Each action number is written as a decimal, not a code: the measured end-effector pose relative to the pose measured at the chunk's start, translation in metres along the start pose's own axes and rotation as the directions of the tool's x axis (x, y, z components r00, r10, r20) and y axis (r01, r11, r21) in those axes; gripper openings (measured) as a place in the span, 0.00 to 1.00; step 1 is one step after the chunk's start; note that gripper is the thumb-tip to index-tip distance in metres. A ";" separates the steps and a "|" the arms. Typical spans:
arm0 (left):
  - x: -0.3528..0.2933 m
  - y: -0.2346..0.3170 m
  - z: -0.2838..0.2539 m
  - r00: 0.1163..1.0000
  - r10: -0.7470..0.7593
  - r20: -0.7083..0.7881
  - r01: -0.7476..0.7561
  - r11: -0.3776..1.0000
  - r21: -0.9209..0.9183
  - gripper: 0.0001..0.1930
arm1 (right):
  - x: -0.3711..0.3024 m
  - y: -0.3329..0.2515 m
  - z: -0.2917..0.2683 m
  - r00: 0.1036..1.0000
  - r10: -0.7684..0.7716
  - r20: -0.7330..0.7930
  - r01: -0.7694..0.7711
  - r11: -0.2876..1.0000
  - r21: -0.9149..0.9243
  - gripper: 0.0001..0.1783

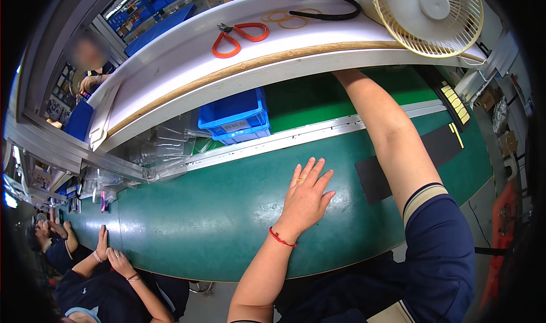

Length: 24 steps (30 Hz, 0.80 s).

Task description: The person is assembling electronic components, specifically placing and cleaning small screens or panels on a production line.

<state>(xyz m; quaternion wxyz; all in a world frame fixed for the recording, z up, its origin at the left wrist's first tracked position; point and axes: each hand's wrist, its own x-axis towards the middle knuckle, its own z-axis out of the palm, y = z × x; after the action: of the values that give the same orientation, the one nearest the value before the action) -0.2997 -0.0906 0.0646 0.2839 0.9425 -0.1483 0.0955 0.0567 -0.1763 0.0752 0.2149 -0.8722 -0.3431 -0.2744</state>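
Note:
My left hand [307,196] lies flat on the green tabletop [216,226], fingers stretched and apart, with nothing in it. My right arm [392,129] reaches forward beneath the white shelf [318,44], so its hand and whatever it may hold are hidden. Under that forearm a flat black mat [372,180] rests on the table. Left of the arm, below the shelf, stand blue plastic bins [233,121], one on another. A strip of pale yellow pieces [453,104] lies on the right, and a thin yellow strip [456,135] is on the mat.
On the shelf are red-handled cutters [239,37], rubber bands [287,19], a black headband-like loop [330,10] and a fan [429,15]. Clear plastic trays [165,146] sit left of the bins. A metal rail [284,142] crosses the table. A co-worker's hands [111,254] are at the lower left.

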 end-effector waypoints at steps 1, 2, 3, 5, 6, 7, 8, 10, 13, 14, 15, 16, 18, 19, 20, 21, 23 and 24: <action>0.000 0.001 0.001 1.000 0.004 -0.002 -0.004 1.000 -0.005 0.22 | 0.000 0.001 -0.001 1.000 -0.004 -0.004 0.004 1.000 -0.015 0.26; 0.001 0.001 0.000 1.000 0.005 -0.003 -0.005 1.000 -0.008 0.22 | -0.001 0.002 -0.003 1.000 -0.007 -0.009 0.007 1.000 -0.031 0.26; 0.001 0.001 -0.001 1.000 0.011 -0.006 -0.011 1.000 0.004 0.22 | -0.001 0.003 -0.006 1.000 -0.011 -0.014 0.010 0.999 -0.048 0.26; 0.002 0.001 -0.002 1.000 0.020 -0.002 -0.020 1.000 0.013 0.22 | -0.007 0.005 -0.011 1.000 -0.010 -0.023 0.008 0.997 -0.079 0.26; 0.004 0.002 -0.002 1.000 0.023 0.000 -0.023 1.000 0.019 0.22 | -0.010 0.007 -0.016 1.000 -0.009 -0.029 0.006 0.995 -0.098 0.26; 0.004 0.002 -0.003 1.000 0.024 -0.003 -0.023 0.999 0.028 0.22 | -0.010 0.004 -0.022 0.999 -0.014 -0.037 0.009 0.993 -0.114 0.26; 0.003 0.002 -0.003 1.000 0.030 -0.005 -0.029 0.999 0.028 0.22 | -0.010 0.001 -0.030 0.999 -0.017 -0.047 0.011 0.991 -0.131 0.26; -0.001 -0.002 -0.002 1.000 0.017 -0.004 -0.016 1.000 0.021 0.22 | -0.034 -0.024 -0.046 0.995 0.066 0.070 -0.048 0.971 -0.234 0.22; 0.001 -0.002 0.002 1.000 0.017 0.002 -0.017 1.000 0.000 0.22 | -0.120 -0.063 -0.123 0.972 0.029 0.235 -0.004 0.994 -0.105 0.07; 0.001 -0.002 0.002 1.000 0.029 0.003 -0.029 1.000 0.000 0.22 | -0.149 -0.073 -0.139 0.969 0.104 0.225 -0.096 0.994 -0.047 0.09; -0.002 -0.003 0.001 1.000 0.022 0.000 -0.022 1.000 0.006 0.21 | -0.172 -0.086 -0.154 0.959 0.175 0.222 -0.183 0.983 0.018 0.10; -0.003 -0.005 0.000 1.000 0.014 -0.005 -0.014 1.000 0.014 0.21 | -0.188 -0.096 -0.166 0.957 0.178 0.229 -0.189 0.982 0.026 0.12; -0.001 -0.006 0.001 1.000 0.014 -0.009 -0.014 1.000 0.017 0.21 | -0.213 -0.102 -0.183 0.937 0.279 0.211 -0.294 0.955 0.044 0.12; -0.001 -0.005 0.002 1.000 0.008 -0.009 -0.007 1.000 0.019 0.21 | -0.220 -0.097 -0.186 0.935 0.289 0.206 -0.303 0.952 0.040 0.12; 0.001 -0.004 0.003 1.000 0.006 -0.007 -0.006 1.000 0.015 0.20 | -0.227 -0.092 -0.186 0.949 0.304 0.090 -0.308 0.951 0.036 0.13; 0.002 -0.003 0.002 1.000 0.012 0.001 -0.012 1.000 0.017 0.20 | -0.232 -0.087 -0.187 0.949 0.314 -0.028 -0.313 0.949 0.035 0.13; 0.004 -0.002 0.002 1.000 0.016 -0.008 -0.016 1.000 0.026 0.20 | -0.236 -0.082 -0.193 0.922 0.387 -0.012 -0.386 0.920 0.063 0.10; 0.005 -0.001 0.002 1.000 0.017 -0.012 -0.016 0.999 0.035 0.20 | -0.233 -0.083 -0.194 0.925 0.370 -0.088 -0.362 0.927 0.098 0.08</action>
<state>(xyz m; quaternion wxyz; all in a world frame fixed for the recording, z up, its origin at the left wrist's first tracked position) -0.2947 -0.0919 0.0638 0.2676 0.9454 -0.1525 0.1064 -0.2101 -0.3423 0.0919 0.3149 -0.8960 -0.1730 -0.2611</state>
